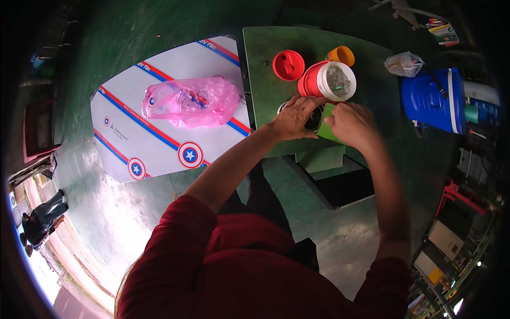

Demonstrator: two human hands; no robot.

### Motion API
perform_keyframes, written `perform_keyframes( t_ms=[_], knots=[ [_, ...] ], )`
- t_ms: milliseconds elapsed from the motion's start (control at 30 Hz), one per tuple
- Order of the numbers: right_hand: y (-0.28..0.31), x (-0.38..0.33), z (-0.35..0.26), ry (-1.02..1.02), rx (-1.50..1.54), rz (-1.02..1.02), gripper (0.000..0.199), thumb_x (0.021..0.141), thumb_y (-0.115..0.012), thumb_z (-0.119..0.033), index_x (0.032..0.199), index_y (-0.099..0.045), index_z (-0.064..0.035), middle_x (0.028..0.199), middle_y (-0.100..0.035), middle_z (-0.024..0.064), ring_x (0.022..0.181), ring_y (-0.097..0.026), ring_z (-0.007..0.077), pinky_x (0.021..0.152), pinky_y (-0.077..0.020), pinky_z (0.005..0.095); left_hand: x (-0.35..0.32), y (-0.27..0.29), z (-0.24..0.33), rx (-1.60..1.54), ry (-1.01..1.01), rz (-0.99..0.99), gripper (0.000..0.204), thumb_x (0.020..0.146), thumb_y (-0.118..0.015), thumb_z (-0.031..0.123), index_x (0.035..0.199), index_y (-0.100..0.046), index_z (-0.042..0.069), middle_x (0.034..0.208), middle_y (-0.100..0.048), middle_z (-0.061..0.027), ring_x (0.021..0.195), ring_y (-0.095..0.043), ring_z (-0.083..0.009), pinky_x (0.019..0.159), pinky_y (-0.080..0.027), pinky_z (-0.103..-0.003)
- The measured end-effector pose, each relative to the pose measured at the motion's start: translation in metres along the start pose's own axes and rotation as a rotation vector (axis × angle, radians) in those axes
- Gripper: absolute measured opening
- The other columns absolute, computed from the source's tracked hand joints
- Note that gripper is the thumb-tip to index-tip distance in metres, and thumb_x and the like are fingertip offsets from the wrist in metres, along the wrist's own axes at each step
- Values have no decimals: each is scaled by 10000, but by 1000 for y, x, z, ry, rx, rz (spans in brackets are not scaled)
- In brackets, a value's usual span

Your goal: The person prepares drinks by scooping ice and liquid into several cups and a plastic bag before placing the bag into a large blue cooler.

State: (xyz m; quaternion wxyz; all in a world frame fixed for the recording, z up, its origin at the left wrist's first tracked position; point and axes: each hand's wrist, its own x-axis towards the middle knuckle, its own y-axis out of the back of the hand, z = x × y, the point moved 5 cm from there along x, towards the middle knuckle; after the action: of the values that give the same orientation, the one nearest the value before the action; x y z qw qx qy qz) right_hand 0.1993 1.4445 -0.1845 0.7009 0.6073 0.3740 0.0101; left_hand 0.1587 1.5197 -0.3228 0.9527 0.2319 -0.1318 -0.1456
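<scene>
One green item [328, 129] gripped by right hand [351, 123] | left hand [295, 118] over dark item [314, 119], grip unclear | step: handling, apparently | next: needs steadiness

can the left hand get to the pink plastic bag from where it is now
Likely yes: the pink plastic bag lies to the left of the left hand, with nothing seen standing between them, though the hand would have to leave its spot near the red-and-white bucket.

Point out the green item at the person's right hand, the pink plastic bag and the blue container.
Green item [327, 131]: head view, on its exposed flat face.
Pink plastic bag [189, 106]: head view, on its crinkled middle.
Blue container [429, 102]: head view, on its side wall.
</scene>
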Motion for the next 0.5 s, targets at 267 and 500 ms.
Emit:
perform_keyframes(
  t_ms=[267, 500],
  knots=[
    [-18, -11, 59, -66, 343, -79, 260, 861, -550, -234, 816, -650, 1, 796, -649, 166, 750, -631, 288, 675, -474, 384, -18, 39, 12, 154, -16, 149, 958, 653, -782, 386, 1405, -248, 124, 1388, -351, -128, 1322, -276, -330, 1062, -213, -566],
    [25, -16, -3, 100, 746, -74, 229, 915, -504, -174, 874, -613, 23, 744, -576, 47, 703, -511, 114, 649, -419, 265, -150, 216, -24, 772, 605, 838, 1005, 620, -812, 173, 1428, -217, 129, 1437, -263, -174, 1357, -157, -427, 1040, -161, -626]
  ],
)
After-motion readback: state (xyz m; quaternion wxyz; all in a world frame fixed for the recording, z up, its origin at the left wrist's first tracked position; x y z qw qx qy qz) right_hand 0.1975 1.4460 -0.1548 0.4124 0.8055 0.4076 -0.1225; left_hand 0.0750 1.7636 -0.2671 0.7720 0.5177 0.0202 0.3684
